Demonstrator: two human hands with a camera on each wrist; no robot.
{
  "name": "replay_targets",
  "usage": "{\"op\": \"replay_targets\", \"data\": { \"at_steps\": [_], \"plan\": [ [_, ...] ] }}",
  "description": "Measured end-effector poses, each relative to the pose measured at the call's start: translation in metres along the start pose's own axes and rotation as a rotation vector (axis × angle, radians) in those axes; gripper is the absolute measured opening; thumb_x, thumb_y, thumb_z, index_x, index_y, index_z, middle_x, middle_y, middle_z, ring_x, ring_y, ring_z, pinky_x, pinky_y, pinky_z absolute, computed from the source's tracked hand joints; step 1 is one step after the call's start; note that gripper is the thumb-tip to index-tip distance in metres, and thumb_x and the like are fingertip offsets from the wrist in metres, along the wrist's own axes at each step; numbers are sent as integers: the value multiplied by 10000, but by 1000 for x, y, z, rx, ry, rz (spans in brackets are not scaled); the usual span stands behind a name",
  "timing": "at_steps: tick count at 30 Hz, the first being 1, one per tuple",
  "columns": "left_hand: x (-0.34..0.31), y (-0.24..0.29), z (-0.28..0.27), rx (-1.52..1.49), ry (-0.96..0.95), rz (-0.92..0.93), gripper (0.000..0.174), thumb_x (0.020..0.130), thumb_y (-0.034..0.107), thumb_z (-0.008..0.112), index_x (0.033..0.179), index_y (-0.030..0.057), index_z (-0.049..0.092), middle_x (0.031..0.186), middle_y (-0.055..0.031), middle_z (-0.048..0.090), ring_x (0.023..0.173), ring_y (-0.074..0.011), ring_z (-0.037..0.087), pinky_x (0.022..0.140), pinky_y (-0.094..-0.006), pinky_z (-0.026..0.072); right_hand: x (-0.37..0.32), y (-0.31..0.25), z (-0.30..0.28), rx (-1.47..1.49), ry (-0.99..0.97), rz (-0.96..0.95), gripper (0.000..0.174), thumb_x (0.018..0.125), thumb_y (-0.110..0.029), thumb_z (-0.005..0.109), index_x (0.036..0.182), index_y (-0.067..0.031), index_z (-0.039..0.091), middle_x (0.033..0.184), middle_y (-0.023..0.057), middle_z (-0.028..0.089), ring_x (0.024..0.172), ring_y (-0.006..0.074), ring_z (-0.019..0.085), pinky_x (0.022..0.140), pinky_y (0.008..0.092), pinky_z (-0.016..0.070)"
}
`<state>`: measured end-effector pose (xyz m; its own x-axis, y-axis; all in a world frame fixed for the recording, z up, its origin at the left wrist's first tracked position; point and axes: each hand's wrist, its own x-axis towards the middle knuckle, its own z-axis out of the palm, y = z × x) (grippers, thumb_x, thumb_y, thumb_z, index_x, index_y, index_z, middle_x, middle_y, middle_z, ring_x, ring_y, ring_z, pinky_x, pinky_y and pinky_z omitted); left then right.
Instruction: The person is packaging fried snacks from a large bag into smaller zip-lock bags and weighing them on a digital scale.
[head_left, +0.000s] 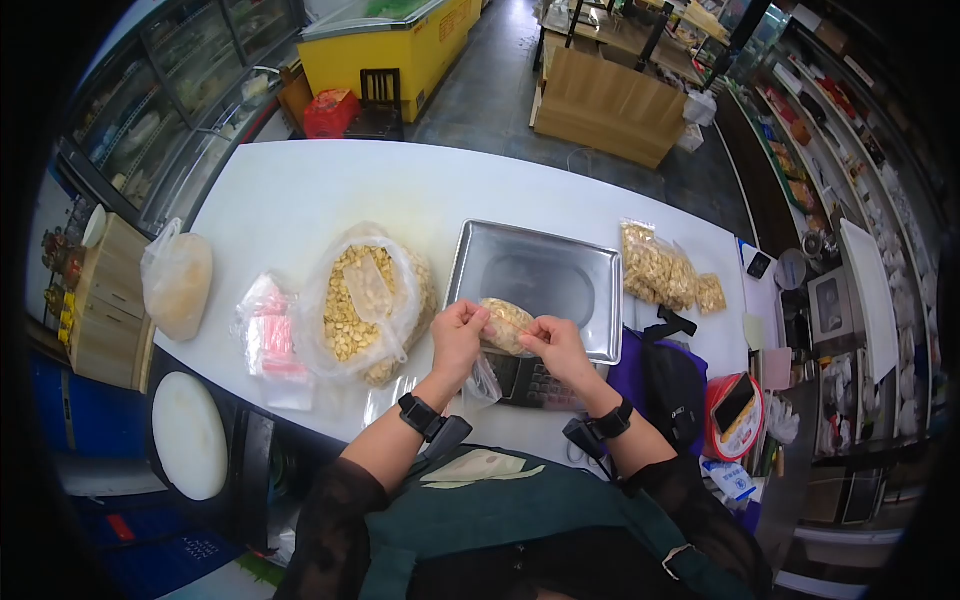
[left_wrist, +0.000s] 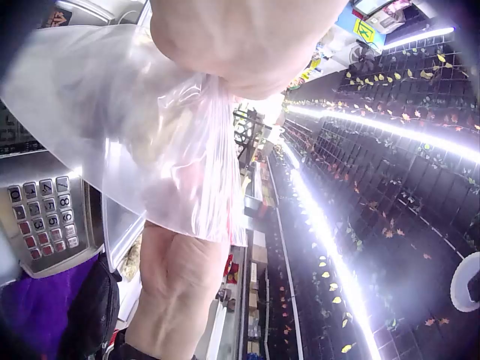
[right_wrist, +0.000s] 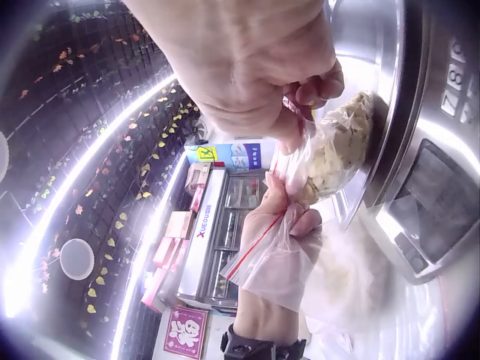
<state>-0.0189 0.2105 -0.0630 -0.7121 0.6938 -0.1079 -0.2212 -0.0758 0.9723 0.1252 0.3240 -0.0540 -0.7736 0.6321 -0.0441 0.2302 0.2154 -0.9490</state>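
A small clear zip bag (head_left: 506,325) of pale yellow slices is held above the front edge of a steel scale tray (head_left: 600,330). My left hand (head_left: 458,345) pinches the bag's top on one side, my right hand (head_left: 560,352) the other. In the right wrist view the filled bag (right_wrist: 341,150) hangs beside the right hand (right_wrist: 255,67), and the left hand (right_wrist: 274,217) grips plastic with a red zip line. Clear plastic (left_wrist: 180,150) spreads below a hand in the left wrist view; its contents are blurred there.
Left of the scale stand a large open bag of slices (head_left: 350,330), empty zip bags (head_left: 272,335) and a tied bag (head_left: 178,280). Filled bags (head_left: 660,268) lie right of the tray. A purple bag (head_left: 630,365) and a red round container (head_left: 735,425) are near the right edge.
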Motion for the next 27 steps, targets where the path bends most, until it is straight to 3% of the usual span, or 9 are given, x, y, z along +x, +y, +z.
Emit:
{"op": "replay_targets", "data": {
  "at_steps": [1, 5, 7, 8, 11, 17, 19, 27],
  "plan": [
    [-1, 0, 2, -5, 0, 3, 125, 886, 76, 582, 795, -8, 603, 669, -44, 623, 608, -85, 572, 571, -228, 433, -2, 0, 0, 34, 18, -5, 137, 799, -92, 690, 738, 1, 611, 606, -26, 533, 570, 47, 442, 508, 231, 349],
    [1, 1, 5, 35, 10, -1, 136, 889, 88, 584, 789, -2, 601, 659, -44, 620, 599, -80, 554, 563, -233, 422, -9, -7, -5, -138, 52, -75, 124, 810, -82, 683, 755, 5, 612, 613, -27, 541, 572, 49, 455, 518, 225, 362],
    [1, 2, 7, 40, 20, 2, 139, 889, 91, 586, 785, 0, 600, 658, -44, 621, 594, -78, 549, 558, -230, 415, -11, -10, -5, -76, 78, -7, 154, 774, -92, 704, 764, 34, 615, 630, 57, 559, 572, 102, 503, 530, 271, 404],
    [1, 4, 7, 44, 30, 6, 142, 890, 94, 588, 782, 2, 600, 656, -44, 621, 590, -75, 543, 552, -228, 408, -11, -5, -4, -75, 79, -6, 154, 774, -92, 704, 764, 34, 615, 630, 57, 559, 572, 102, 503, 530, 271, 404],
    [5, 2, 6, 46, 30, 14, 148, 892, 101, 589, 784, 1, 598, 656, -40, 623, 587, -69, 535, 544, -223, 395, -9, 4, -4, 36, 114, -47, 129, 784, -74, 694, 767, 28, 617, 630, 35, 565, 572, 87, 492, 527, 258, 401],
    [5, 5, 8, 14, 17, 17, 127, 897, 107, 589, 817, 8, 599, 664, -27, 627, 572, -49, 499, 526, -210, 363, -11, 0, -14, 56, 88, 128, 99, 828, -60, 655, 771, 12, 616, 667, -11, 566, 612, 47, 475, 547, 230, 398],
    [5, 6, 10, 3, 19, 18, 128, 898, 111, 588, 819, 12, 598, 667, -26, 628, 565, -46, 487, 523, -209, 357, -9, 8, -11, 184, 172, 36, 102, 833, -64, 647, 780, 14, 609, 674, -9, 567, 622, 49, 478, 557, 232, 402],
    [3, 10, 13, -35, 30, 40, 141, 906, 126, 581, 815, 19, 600, 691, -29, 643, 572, -36, 468, 526, -206, 349, -12, 8, -15, 66, 267, -47, 96, 839, -67, 641, 798, 13, 606, 670, -6, 568, 633, 57, 484, 580, 226, 406]
  ]
}}
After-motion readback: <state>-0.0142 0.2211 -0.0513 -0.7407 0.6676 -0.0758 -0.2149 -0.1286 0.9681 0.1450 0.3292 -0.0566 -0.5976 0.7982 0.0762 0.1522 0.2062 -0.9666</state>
